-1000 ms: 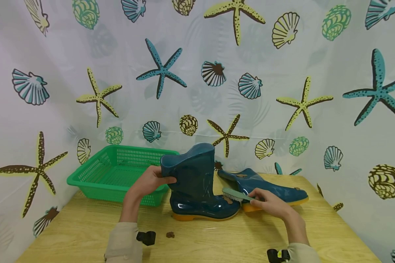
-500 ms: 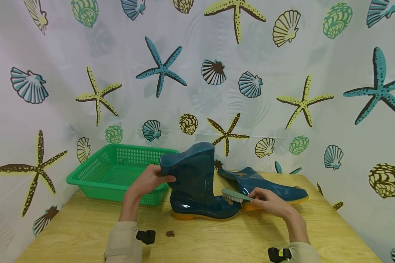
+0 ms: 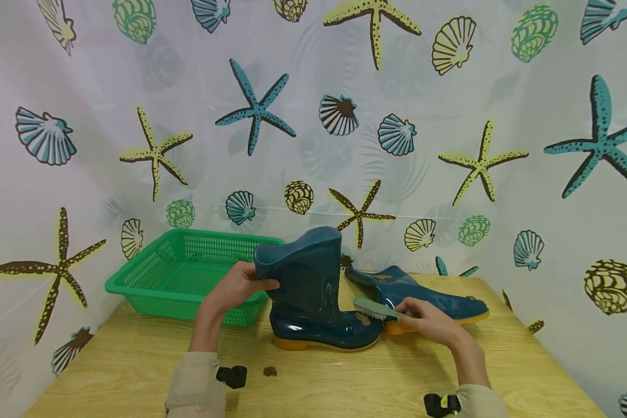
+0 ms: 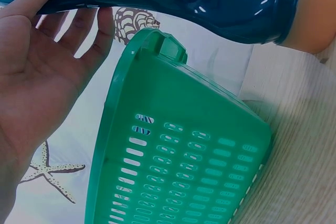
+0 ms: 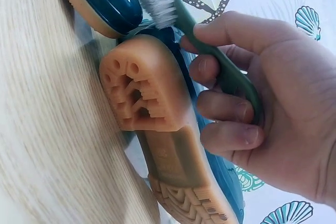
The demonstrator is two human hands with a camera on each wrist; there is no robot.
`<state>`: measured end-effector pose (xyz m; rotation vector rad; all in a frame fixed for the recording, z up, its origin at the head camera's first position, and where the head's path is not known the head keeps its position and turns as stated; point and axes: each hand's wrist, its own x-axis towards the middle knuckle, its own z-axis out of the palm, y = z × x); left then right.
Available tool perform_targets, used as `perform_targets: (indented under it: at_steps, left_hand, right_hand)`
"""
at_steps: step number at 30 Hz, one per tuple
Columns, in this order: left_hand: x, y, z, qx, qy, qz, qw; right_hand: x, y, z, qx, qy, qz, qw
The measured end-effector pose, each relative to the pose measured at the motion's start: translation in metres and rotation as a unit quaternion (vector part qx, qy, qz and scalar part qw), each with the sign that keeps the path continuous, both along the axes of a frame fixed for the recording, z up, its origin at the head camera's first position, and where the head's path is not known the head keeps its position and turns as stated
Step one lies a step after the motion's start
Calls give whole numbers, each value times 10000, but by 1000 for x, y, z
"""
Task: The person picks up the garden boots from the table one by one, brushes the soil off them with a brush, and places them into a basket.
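Observation:
A dark blue rubber boot (image 3: 308, 296) with an orange sole stands upright in the middle of the table, a brown patch on its toe. My left hand (image 3: 242, 286) grips its shaft near the top, thumb on the near side. In the right wrist view my right hand (image 5: 262, 82) wraps its fingers round the green handle of a brush (image 5: 184, 24) with white bristles. In the head view the brush head is right at the boot's toe. Behind it a second blue boot (image 3: 428, 297) lies on its side, brown patches on it, its treaded sole showing in the right wrist view.
A green perforated basket (image 3: 183, 297) stands at the back left, close behind my left hand. One small brown clump (image 3: 270, 371) lies on the wooden table (image 3: 334, 389) near the front. A curtain (image 3: 313, 157) printed with shells and starfish closes off the back and sides.
The brush shifts slightly back and forth over the boot's toe, with more of the brown patch showing now. My left hand and both boots stay in place.

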<state>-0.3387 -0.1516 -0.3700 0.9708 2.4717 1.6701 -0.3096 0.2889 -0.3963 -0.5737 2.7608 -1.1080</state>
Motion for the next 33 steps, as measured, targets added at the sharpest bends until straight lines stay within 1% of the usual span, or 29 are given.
perform_targets:
  at_steps: [14,19,25,27,31,33]
  left_hand:
    - [0,0,-1,17,-45,0,10000]
    - [-1,1,-1,31,-15,-25,10000]
    - [-2,0,-2,7,71,-41,10000]
    - [-1,0,-2,5,96,-60,9999]
    - [0,0,-1,6,138,-73,9999]
    - [0,0,-1,-7,134,-58,9999]
  right_hand:
    - [1,2,-2,-121,-350,91,9993]
    - [2,4,-2,-183,-352,99,9992]
    - [3,5,-1,-341,-498,118,9981]
    - [2,5,-1,-365,-418,137,9984]
    - [3,4,0,-237,-1,114,9997]
    - [3,4,1,-139,113,76,9998]
